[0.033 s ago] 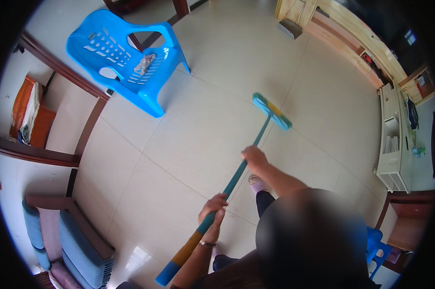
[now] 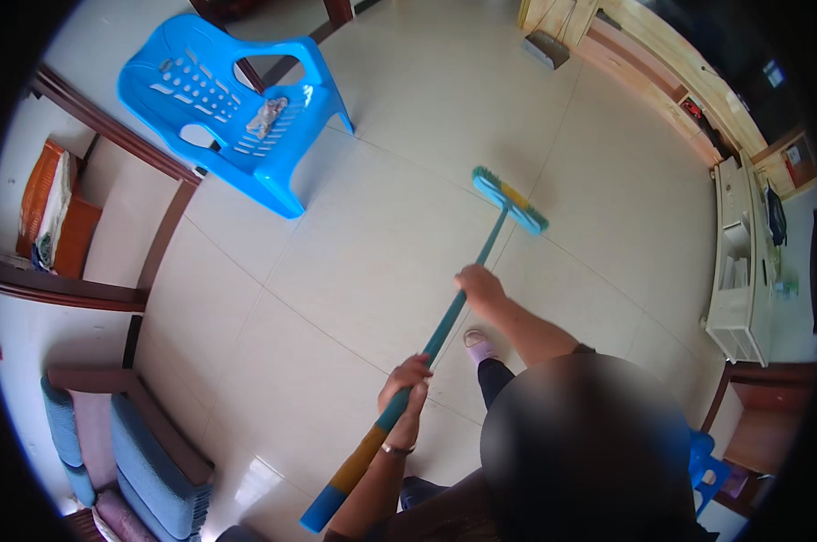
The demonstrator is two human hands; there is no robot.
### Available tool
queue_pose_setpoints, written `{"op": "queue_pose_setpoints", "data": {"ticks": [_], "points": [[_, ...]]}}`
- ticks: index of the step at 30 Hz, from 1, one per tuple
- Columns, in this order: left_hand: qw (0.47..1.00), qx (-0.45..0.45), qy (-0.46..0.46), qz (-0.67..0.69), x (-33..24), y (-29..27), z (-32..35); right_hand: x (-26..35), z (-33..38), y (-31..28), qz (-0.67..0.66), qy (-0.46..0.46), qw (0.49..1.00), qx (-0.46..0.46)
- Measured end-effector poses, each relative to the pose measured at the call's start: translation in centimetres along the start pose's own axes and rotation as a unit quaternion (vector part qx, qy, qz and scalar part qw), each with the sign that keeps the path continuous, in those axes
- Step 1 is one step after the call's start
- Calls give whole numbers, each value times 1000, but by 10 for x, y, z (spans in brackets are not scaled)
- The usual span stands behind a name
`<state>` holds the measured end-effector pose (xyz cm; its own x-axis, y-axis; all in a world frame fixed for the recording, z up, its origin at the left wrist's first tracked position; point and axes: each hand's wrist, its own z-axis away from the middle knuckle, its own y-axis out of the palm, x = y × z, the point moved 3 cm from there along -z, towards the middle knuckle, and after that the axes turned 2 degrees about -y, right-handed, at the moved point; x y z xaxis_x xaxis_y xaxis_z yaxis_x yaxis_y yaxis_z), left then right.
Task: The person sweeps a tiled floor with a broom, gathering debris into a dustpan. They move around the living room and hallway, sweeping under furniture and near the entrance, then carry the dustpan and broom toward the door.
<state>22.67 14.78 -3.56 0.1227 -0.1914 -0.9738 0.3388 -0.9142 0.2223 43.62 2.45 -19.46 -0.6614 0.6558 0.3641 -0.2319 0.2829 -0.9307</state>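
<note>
A long teal broom (image 2: 445, 321) slants across the pale tiled floor (image 2: 354, 271), its teal and yellow brush head (image 2: 510, 200) resting on the tiles ahead of me. My right hand (image 2: 481, 287) grips the handle about halfway up. Lower down, my left hand (image 2: 407, 379), with a band on its wrist, is closed around the handle just above its yellow section. The handle's blue end (image 2: 318, 517) points toward the lower edge.
A blue plastic chair (image 2: 237, 108) with a crumpled cloth (image 2: 266, 116) on its seat stands at the upper left. A wooden sofa with blue cushions (image 2: 137, 452) sits at the lower left. A white cabinet (image 2: 738, 271) lines the right side. My slippered foot (image 2: 476, 343) is beside the handle.
</note>
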Motion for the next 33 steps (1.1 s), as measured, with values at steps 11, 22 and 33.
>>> {"op": "queue_pose_setpoints", "data": {"ticks": [11, 22, 33], "points": [[969, -242, -47, 25, -3, -2, -40, 26, -59, 52, -24, -103, 977, 183], [930, -336, 145, 3, -75, 44, 33, 85, 1, -7, -184, -323, 883, 289], [953, -293, 55, 59, 64, 69, -184, -114, -256, -1, -33, -336, 929, 152]]}}
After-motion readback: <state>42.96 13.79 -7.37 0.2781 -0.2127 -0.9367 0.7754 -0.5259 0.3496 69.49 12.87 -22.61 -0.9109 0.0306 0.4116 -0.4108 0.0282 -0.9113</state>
